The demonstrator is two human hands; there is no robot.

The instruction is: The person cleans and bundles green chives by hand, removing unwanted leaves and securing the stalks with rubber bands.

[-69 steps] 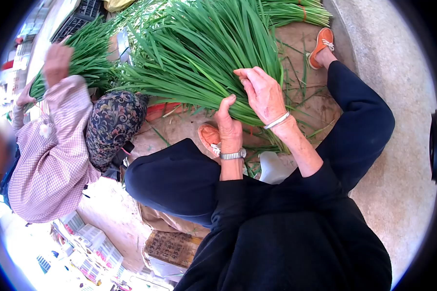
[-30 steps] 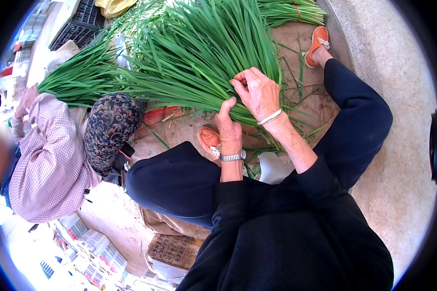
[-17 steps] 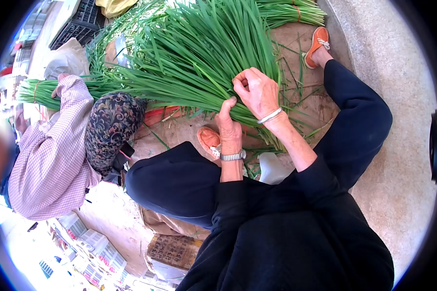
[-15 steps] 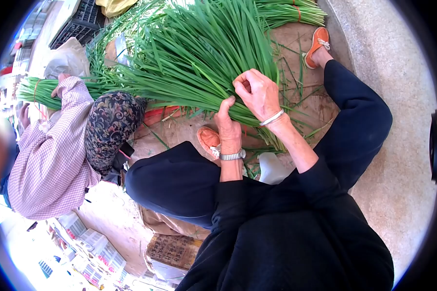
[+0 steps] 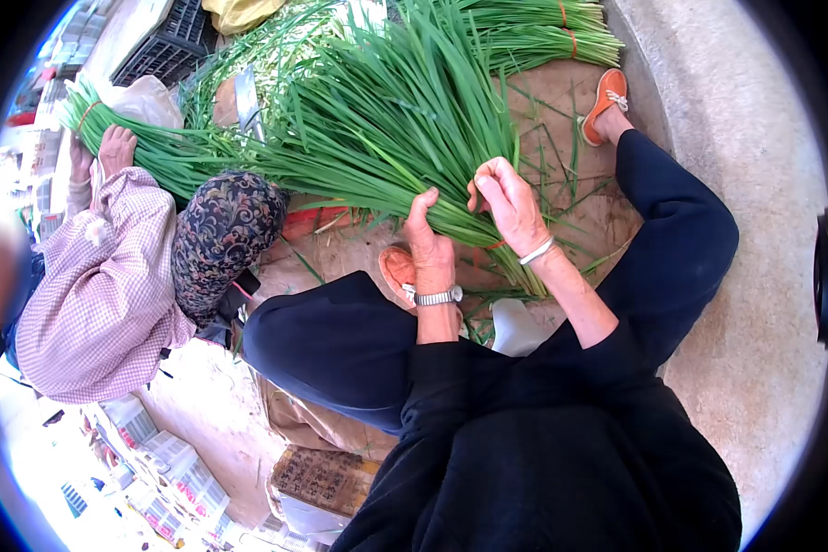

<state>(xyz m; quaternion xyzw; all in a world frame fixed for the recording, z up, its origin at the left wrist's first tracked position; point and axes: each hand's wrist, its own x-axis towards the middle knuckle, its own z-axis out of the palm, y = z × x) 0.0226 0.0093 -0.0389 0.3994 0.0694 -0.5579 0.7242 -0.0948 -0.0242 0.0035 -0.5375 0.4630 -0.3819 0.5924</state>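
A large bunch of long green leaves (image 5: 391, 124) lies low in front of the person, leaf tips fanned away, stem ends pointing back between the knees. The left hand (image 5: 430, 244) grasps its near edge, thumb up, the other fingers hidden below. The right hand (image 5: 513, 207) is just beside the stems, fingers curled in and thumb bent against them; whether they pinch a leaf, I cannot tell. Below it a bit of red band (image 5: 496, 246) shows on the stems.

Between the bunch and the right shoe (image 5: 607, 107) is a strip of floor (image 5: 561, 83) strewn with loose leaves; beyond, a concrete edge (image 5: 649, 69) borders a wide stretch of concrete. On the other side, a co-worker's hand (image 5: 117, 150) rests on another bunch (image 5: 161, 152). Characters on a brown box (image 5: 320, 478) are too small to read.
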